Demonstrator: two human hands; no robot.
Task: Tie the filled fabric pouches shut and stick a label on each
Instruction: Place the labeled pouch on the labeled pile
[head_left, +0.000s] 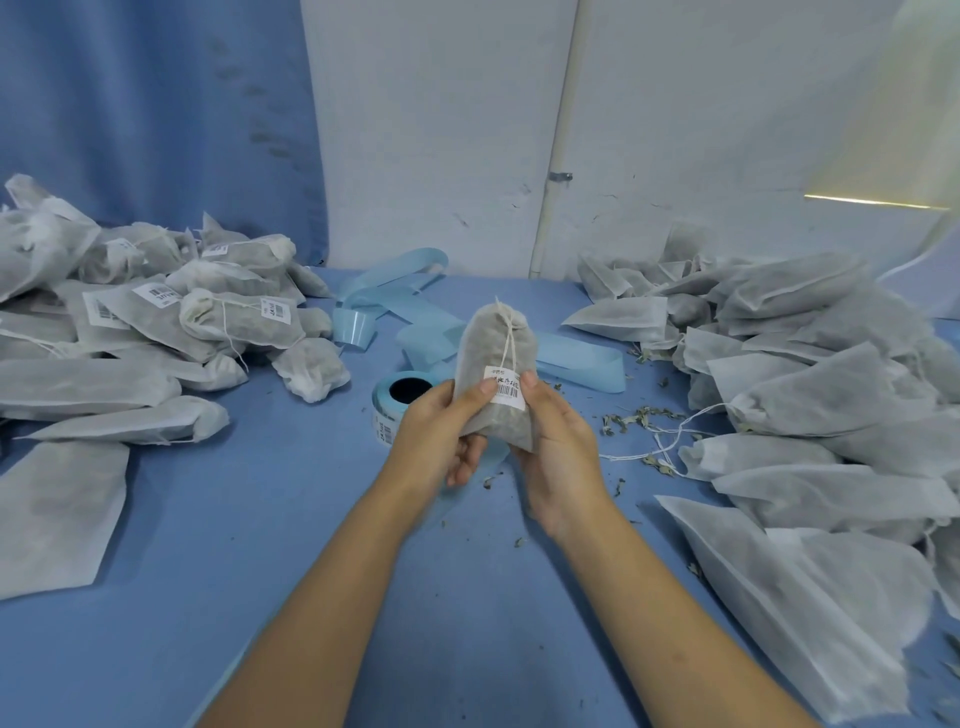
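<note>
White non-woven fabric: a filled pouch (496, 358) is being held upright above the middle of the blue table (260, 519), its neck tied with pale string (509, 338). It is being gripped from both sides by the left hand (441, 431) and the right hand (556, 441), with the fingers curled round the back. Both thumbs are being pressed on the edges of a white label (503, 388), probably to smooth it flat. A barcode is being shown; the characters above it are too small to be read. A label roll (402, 397) is being kept within reach just behind the hands, with blue backing strip (395, 291) trailing away. Labelled pouches (156, 312) are being heaped at the left, apparently done. Open pouches (805, 389) are being piled at the right, likely waiting.
</note>
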